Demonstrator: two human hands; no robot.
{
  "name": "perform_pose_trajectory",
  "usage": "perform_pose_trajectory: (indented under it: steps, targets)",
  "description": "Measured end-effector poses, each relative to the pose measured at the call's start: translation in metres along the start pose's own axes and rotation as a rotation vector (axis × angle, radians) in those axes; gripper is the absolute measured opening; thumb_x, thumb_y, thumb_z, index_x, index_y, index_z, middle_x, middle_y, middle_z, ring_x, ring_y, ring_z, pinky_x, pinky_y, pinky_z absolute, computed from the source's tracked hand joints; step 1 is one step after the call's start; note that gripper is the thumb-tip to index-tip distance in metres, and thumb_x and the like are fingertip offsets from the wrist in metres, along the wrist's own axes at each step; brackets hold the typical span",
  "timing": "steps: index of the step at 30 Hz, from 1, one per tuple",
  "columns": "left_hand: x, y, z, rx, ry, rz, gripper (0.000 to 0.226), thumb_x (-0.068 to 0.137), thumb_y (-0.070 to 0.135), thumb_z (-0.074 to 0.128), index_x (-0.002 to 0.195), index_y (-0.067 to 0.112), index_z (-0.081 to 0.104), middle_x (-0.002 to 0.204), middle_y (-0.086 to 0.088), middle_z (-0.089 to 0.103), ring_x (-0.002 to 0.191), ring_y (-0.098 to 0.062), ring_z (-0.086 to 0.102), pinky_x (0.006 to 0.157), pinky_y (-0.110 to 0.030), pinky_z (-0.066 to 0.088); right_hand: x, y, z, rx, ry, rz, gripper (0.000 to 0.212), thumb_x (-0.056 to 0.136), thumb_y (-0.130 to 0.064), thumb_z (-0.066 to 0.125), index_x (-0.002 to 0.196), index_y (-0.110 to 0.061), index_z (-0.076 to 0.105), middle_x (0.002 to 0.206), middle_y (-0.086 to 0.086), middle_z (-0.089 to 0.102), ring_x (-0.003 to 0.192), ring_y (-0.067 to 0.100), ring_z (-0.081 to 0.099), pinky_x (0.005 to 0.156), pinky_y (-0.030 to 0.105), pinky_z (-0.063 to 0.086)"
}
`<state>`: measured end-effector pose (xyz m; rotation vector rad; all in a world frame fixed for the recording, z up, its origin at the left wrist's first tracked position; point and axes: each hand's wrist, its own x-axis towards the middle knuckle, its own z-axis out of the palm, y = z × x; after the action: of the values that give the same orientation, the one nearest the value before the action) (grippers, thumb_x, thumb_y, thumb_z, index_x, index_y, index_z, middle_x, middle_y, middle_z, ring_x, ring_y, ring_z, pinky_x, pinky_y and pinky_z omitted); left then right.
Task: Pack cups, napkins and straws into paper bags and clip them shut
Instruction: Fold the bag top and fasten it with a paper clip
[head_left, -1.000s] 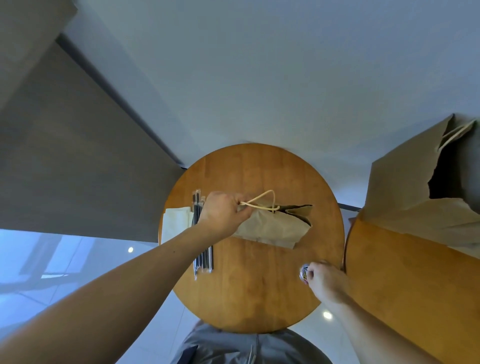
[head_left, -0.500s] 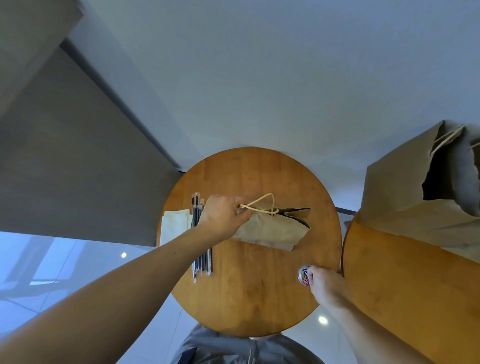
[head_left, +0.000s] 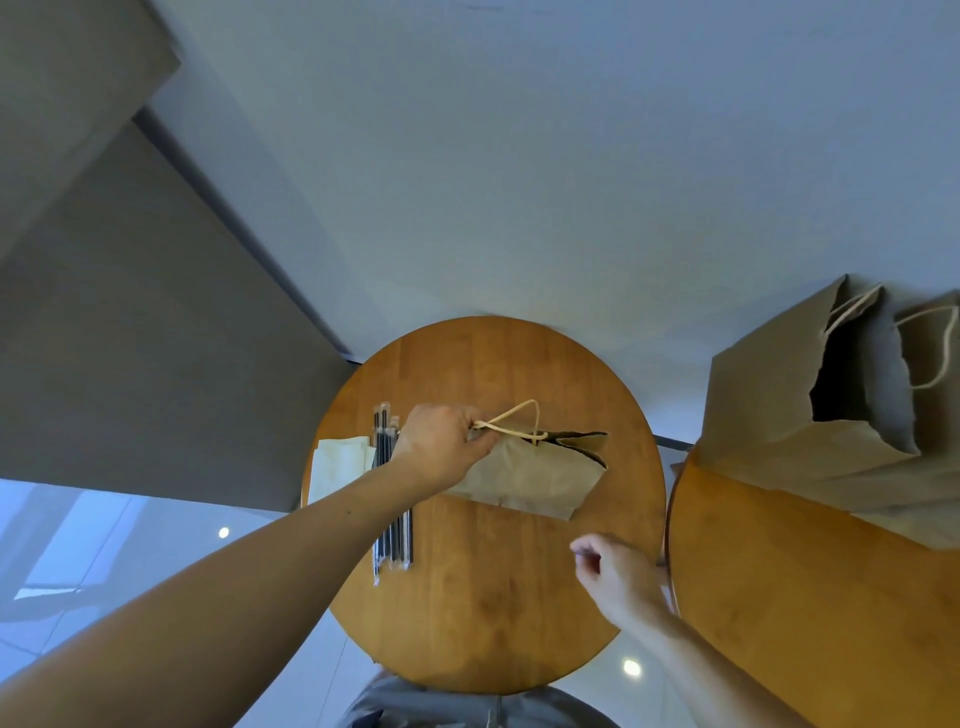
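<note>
Head view, looking down on a round wooden counter (head_left: 483, 613). A small brown paper bag (head_left: 530, 478) lies on its side near the middle of the counter, its serrated mouth at the right end and slightly gaping. The left hand (head_left: 441, 449) reaches in from the lower left with fingers curled tight round the bag's left end, and a twine handle (head_left: 506, 414) loops out of the fist toward the mouth. The right hand (head_left: 621, 579) hovers over the counter's right edge, below the bag and not touching it. Its fingers are curled, with thumb and forefinger pinched on a small dark item (head_left: 586, 556), too small to identify. Wrapped black straws (head_left: 393, 519) lie in a bundle on the counter's left side, partly under the left forearm. White napkins (head_left: 337, 467) sit just left of the straws, at the counter's rim. A second wooden counter (head_left: 810, 613) sits close on the right. Larger brown paper bags (head_left: 769, 415) stand on it with their mouths open and twine handles showing. Grey clothing (head_left: 467, 712) of the person shows at the bottom edge.
</note>
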<state>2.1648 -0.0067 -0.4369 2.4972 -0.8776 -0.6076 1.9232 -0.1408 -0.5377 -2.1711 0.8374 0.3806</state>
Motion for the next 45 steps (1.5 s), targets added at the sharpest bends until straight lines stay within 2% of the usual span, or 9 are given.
perform_pose_trajectory:
  steps: [2, 5, 10, 13, 20, 27, 34, 39, 45]
  targets:
    - [0.002, 0.001, -0.002, 0.022, -0.005, 0.0, 0.022, 0.094, 0.043, 0.059, 0.091, 0.028, 0.074, 0.049, 0.013, 0.048, 0.047, -0.002, 0.047, 0.043, -0.013, 0.029, -0.001, -0.03, -0.009, 0.025, 0.054, -0.148, 0.014, 0.095, -0.026, 0.064, 0.107, -0.024, 0.069, 0.101, -0.015, 0.07, 0.087, -0.004, 0.063, 0.074, 0.008, 0.049]
    - [0.006, 0.002, -0.005, 0.05, -0.024, 0.026, 0.022, 0.095, 0.043, 0.059, 0.09, 0.027, 0.073, 0.05, 0.012, 0.048, 0.048, -0.003, 0.046, 0.047, -0.016, 0.025, 0.0, -0.076, -0.028, 0.199, 0.134, -0.281, 0.009, 0.094, -0.024, 0.066, 0.1, -0.029, 0.07, 0.085, -0.029, 0.065, 0.083, -0.008, 0.062, 0.071, 0.007, 0.048]
    - [0.007, 0.004, -0.008, 0.025, -0.033, 0.066, 0.004, 0.094, 0.035, 0.061, 0.091, 0.037, 0.063, 0.066, 0.021, 0.054, 0.064, 0.0, 0.054, 0.054, -0.011, 0.031, 0.015, -0.141, -0.055, 0.188, 0.391, -0.461, 0.006, 0.09, -0.023, 0.068, 0.094, -0.025, 0.072, 0.078, -0.019, 0.068, 0.069, 0.001, 0.062, 0.063, 0.018, 0.051]
    - [0.009, 0.003, -0.01, 0.032, -0.044, 0.074, 0.015, 0.094, 0.032, 0.06, 0.083, 0.039, 0.052, 0.067, 0.018, 0.053, 0.069, -0.007, 0.054, 0.053, -0.013, 0.029, 0.027, -0.156, -0.061, 0.125, 0.479, -0.504, 0.01, 0.089, -0.018, 0.071, 0.097, -0.021, 0.074, 0.088, -0.013, 0.073, 0.075, 0.003, 0.066, 0.068, 0.025, 0.055]
    - [0.013, 0.001, -0.013, 0.039, -0.098, 0.088, 0.018, 0.097, 0.034, 0.055, 0.088, 0.023, 0.067, 0.072, 0.006, 0.061, 0.071, -0.017, 0.059, 0.059, -0.028, 0.035, 0.042, -0.163, -0.073, -0.003, 0.355, -0.458, 0.021, 0.092, -0.018, 0.064, 0.101, -0.034, 0.075, 0.099, -0.016, 0.073, 0.09, 0.007, 0.068, 0.081, 0.029, 0.054]
    - [0.017, 0.002, -0.019, 0.047, -0.171, 0.104, 0.026, 0.098, 0.034, 0.053, 0.092, 0.014, 0.068, 0.078, -0.002, 0.066, 0.077, -0.023, 0.062, 0.07, -0.039, 0.047, 0.051, -0.166, -0.076, -0.167, 0.348, -0.5, 0.017, 0.096, -0.02, 0.06, 0.106, -0.023, 0.074, 0.099, -0.001, 0.074, 0.09, 0.02, 0.069, 0.078, 0.038, 0.052]
    - [0.02, 0.0, -0.018, 0.049, -0.174, 0.149, 0.024, 0.096, 0.029, 0.056, 0.074, 0.021, 0.059, 0.063, 0.01, 0.051, 0.064, -0.015, 0.053, 0.059, -0.031, 0.039, 0.052, -0.163, -0.077, -0.293, 0.484, -0.655, 0.005, 0.083, -0.012, 0.076, 0.088, -0.012, 0.076, 0.077, 0.002, 0.073, 0.065, 0.024, 0.07, 0.05, 0.037, 0.054]
    - [0.019, -0.002, -0.014, 0.033, -0.117, 0.139, 0.035, 0.095, 0.03, 0.057, 0.064, 0.032, 0.042, 0.056, 0.011, 0.044, 0.062, -0.014, 0.048, 0.058, -0.031, 0.028, 0.056, -0.161, -0.078, -0.314, 0.309, -0.527, 0.023, 0.1, -0.028, 0.054, 0.114, -0.022, 0.071, 0.106, -0.005, 0.073, 0.095, 0.016, 0.069, 0.077, 0.037, 0.052]
    - [0.018, -0.004, -0.015, 0.013, -0.122, 0.137, 0.02, 0.095, 0.027, 0.056, 0.076, 0.024, 0.055, 0.064, 0.009, 0.051, 0.068, -0.016, 0.051, 0.06, -0.031, 0.03, 0.06, -0.162, -0.079, -0.378, 0.232, -0.494, 0.028, 0.103, -0.034, 0.045, 0.117, -0.022, 0.066, 0.109, -0.006, 0.071, 0.097, 0.015, 0.066, 0.08, 0.035, 0.049]
